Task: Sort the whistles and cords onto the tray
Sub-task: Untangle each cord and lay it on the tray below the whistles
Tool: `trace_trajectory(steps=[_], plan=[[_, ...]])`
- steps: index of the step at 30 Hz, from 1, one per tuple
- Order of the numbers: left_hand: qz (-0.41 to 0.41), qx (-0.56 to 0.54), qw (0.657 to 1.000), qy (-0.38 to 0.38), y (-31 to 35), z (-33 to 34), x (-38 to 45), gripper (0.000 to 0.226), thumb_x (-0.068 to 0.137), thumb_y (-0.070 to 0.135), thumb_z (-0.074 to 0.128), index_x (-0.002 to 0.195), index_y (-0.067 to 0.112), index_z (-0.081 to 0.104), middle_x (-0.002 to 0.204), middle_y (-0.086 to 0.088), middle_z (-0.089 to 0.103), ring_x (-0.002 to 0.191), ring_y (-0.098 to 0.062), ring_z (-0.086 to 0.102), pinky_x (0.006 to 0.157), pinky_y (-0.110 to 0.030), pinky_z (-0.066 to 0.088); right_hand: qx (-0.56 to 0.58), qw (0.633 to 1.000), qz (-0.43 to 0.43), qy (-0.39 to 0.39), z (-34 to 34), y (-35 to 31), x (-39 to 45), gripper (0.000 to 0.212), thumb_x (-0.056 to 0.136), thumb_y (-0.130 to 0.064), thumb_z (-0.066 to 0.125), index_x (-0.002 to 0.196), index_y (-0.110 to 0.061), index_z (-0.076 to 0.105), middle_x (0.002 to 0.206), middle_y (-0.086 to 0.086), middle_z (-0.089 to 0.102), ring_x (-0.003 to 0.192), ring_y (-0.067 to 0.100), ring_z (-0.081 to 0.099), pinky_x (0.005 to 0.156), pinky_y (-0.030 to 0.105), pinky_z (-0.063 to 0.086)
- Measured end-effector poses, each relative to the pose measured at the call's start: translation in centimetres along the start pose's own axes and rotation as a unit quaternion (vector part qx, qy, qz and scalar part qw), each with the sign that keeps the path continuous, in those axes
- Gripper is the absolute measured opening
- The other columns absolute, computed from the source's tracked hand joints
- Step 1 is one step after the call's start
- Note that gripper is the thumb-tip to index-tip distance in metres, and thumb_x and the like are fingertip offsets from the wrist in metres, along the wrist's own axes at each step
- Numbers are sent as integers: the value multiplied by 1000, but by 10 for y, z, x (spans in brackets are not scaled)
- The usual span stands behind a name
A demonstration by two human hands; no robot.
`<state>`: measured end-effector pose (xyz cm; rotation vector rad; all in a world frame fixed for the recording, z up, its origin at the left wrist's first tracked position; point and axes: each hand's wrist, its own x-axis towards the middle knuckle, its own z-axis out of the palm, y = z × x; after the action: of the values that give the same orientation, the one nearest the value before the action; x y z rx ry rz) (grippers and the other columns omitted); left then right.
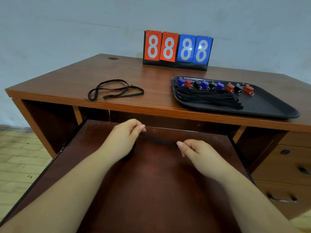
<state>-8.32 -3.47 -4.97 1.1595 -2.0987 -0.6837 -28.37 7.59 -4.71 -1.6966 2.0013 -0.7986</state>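
**Sorting nearly finished: two cords still off the tray**

Lying loose on the desktop [70, 76] at far left is a flat black woven cord [116, 91], looped over itself with frayed-looking edges; by my reading it has yet to be sorted. Lower down, over the pulled-out dark brown shelf [151, 182], the left hand [125, 137] pinches one end of another black cord [159, 140] between thumb and fingertips, and the right hand [196, 149] pinches the other end, stretching it taut between them. At right, the black textured tray [277, 108] already carries a straightened bundle of cords [207, 98] and, behind it, a row of glossy plastic whistles [217, 85] in blue, red and black, each with a small metal ring. No whistles show elsewhere, so that part looks done.
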Motion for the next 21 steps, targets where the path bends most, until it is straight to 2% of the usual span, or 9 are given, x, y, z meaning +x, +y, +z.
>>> trace_trajectory(steps=[5, 10, 12, 14, 15, 17, 19, 21], plan=[[-12, -5, 1000, 6, -6, 1, 2, 19, 96, 30, 46, 82, 32, 60, 63, 12, 52, 61, -4, 48, 55, -21, 32, 107, 990, 46, 77, -4, 8, 5, 36, 95, -41, 44, 68, -20, 55, 56, -5, 49, 52, 10, 46, 59, 27, 39], [12, -27, 999, -34, -3, 9, -2, 20, 95, 31, 49, 76, 31, 55, 58, 10, 50, 55, -3, 47, 56, -23, 34, 228, 954, 44, 192, -2, 3, 6, 22, 94, -30, 51, 80, -19, 64, 68, -4, 66, 59, 7, 57, 66, 24, 46], [20, -36, 998, -51, 0, 13, -5, 21, 95, 31, 49, 75, 28, 54, 59, 9, 50, 56, -4, 46, 57, -23, 36, 317, 920, 47, 225, -2, 2, 6, 19, 92, -27, 56, 81, -16, 67, 74, -1, 72, 68, 9, 65, 70, 25, 49], [28, -35, 997, -67, 4, 18, -8, 22, 95, 31, 50, 73, 28, 53, 60, 9, 50, 58, -4, 46, 60, -23, 37, 401, 886, 63, 225, -3, -1, 5, 17, 91, -27, 57, 85, -14, 68, 83, 0, 75, 80, 11, 70, 74, 25, 51], [33, -33, 996, -76, 6, 20, -9, 23, 95, 31, 49, 72, 28, 52, 61, 8, 51, 58, -4, 46, 60, -23, 38, 455, 862, 73, 209, -4, -3, 5, 18, 90, -28, 57, 87, -14, 67, 88, 0, 75, 85, 11, 71, 77, 26, 51], [40, -34, 994, -94, 9, 24, -11, 24, 95, 31, 49, 71, 29, 51, 61, 8, 51, 58, -4, 46, 61, -23, 38, 582, 791, 100, 159, -6, -8, 5, 19, 90, -30, 53, 94, -13, 63, 95, 1, 75, 90, 13, 71, 83, 30, 49], [36, -43, 993, -107, 10, 28, -13, 22, 95, 30, 49, 74, 27, 53, 60, 8, 51, 56, -4, 45, 60, -25, 39, 666, 725, 123, 123, -8, -12, 5, 21, 88, -32, 54, 94, -13, 59, 83, 0, 75, 82, 12, 72, 84, 32, 48], [9, -95, 989, -116, 13, 32, -14, 20, 96, 28, 48, 79, 23, 57, 52, 10, 49, 48, -1, 43, 55, -22, 38, 680, 713, 131, 108, -7, -14, 4, 21, 79, -36, 59, 82, -15, 58, 62, -5, 65, 62, 8, 67, 78, 31, 48]])
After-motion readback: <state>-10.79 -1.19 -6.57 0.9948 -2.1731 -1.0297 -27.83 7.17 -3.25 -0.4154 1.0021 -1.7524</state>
